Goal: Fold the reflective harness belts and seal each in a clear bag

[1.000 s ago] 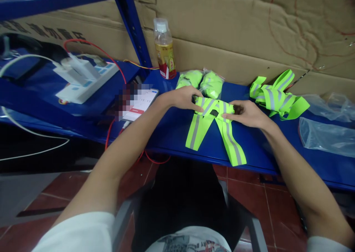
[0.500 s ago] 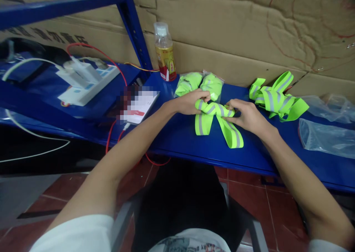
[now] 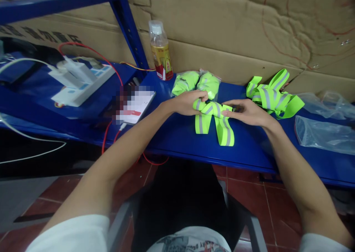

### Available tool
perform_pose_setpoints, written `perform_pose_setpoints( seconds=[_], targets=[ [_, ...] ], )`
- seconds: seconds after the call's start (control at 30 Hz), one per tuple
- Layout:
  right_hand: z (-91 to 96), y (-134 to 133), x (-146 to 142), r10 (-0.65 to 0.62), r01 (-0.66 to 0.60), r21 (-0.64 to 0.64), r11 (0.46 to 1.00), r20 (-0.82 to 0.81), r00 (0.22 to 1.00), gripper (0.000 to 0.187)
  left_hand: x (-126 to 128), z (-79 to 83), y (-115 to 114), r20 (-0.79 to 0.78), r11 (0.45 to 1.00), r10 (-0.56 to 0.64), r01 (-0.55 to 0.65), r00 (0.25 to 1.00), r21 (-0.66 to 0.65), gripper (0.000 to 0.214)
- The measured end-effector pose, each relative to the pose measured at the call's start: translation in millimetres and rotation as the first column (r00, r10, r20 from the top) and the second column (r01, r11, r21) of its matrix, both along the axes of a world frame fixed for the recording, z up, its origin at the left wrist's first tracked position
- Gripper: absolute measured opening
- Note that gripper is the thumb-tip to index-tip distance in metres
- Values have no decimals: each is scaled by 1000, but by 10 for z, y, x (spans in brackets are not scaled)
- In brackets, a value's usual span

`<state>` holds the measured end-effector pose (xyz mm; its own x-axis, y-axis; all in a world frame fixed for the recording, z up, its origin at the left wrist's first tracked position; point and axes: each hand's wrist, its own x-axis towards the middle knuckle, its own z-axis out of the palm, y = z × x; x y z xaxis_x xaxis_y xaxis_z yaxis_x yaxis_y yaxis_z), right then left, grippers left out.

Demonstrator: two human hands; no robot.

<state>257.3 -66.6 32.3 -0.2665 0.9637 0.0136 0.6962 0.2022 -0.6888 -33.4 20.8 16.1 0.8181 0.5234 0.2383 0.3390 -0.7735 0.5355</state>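
Two bagged bundles [image 3: 186, 82] sit far on the table [image 3: 180, 139], looking done, while mid-table my left fingers [image 3: 204, 95] and right fingers [image 3: 238, 103] pinch the reflective strap [image 3: 213, 109], seemingly half wrapped, two loops [image 3: 226, 132] trailing near, and a loose strap pile [image 3: 273, 97] waits right.

White short-sleeved shirt [image 3: 180, 241] with printed front, black trousers [image 3: 180, 200].

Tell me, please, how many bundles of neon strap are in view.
4: a held bundle between the left hand and right hand; a left bagged bundle and right bagged bundle beyond the left hand; a loose heap to the right. The heap may hide another.
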Motion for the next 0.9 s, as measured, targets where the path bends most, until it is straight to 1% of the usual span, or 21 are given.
perform_pose_setpoints(
  seconds=[0.07,0.1,0.17,0.2,0.23,0.3,0.37,0.4,0.47,0.53,0.63,0.7,0.73,0.8,0.83,0.9],
  targets=[
    [-1,-11,-11,15,-15,-56,998,-5,1000,74,-43,55,40,24,992,-62,64,998,-108,40],
    [-7,-12,-14,18,-19,-81,997,-15,1000,78,-67,80,61,30,980,-97,100,995,-172,40],
    [-28,-3,-13,15,-17,-92,996,-22,1000,84,-107,98,103,57,947,-142,152,988,-282,34],
    [-41,5,-10,16,-17,-81,997,-12,1000,83,-121,85,123,84,934,-143,163,986,-319,33],
    [-54,14,-7,18,-18,-61,998,7,1000,81,-130,56,143,119,926,-127,160,985,-341,35],
    [-80,26,-2,30,-29,-10,1000,54,998,74,-132,-33,178,183,924,-51,116,982,-365,54],
    [-100,26,-2,32,-36,49,998,83,996,69,-116,-125,198,194,917,21,59,981,-396,72],
    [-106,21,-5,28,-34,75,997,84,996,68,-104,-159,201,186,909,40,41,982,-414,75],
    [-110,5,-15,12,-18,100,995,56,998,68,-73,-185,191,182,891,56,33,982,-453,71],
    [-105,-8,-30,-18,17,76,997,9,1000,70,-39,-166,164,198,880,66,36,978,-473,62],
    [-92,-11,-60,-104,103,-15,995,-36,994,75,1,-116,121,221,897,65,40,973,-440,51],
    [-86,-8,-90,-164,164,-24,986,7,986,75,17,-108,108,243,924,63,35,968,-380,53],
    [-84,-9,-109,-182,182,0,983,58,982,71,23,-114,107,257,943,68,22,964,-333,56],
    [-85,-22,-151,-202,186,96,978,190,961,57,33,-141,112,281,979,75,-18,957,-202,58],
    [-87,-33,-170,-209,175,151,973,256,944,50,40,-157,116,291,991,71,-34,954,-130,57],
    [-87,-59,-193,-227,148,238,960,355,907,42,56,-185,115,307,999,42,-40,951,-13,53]
  ],
)
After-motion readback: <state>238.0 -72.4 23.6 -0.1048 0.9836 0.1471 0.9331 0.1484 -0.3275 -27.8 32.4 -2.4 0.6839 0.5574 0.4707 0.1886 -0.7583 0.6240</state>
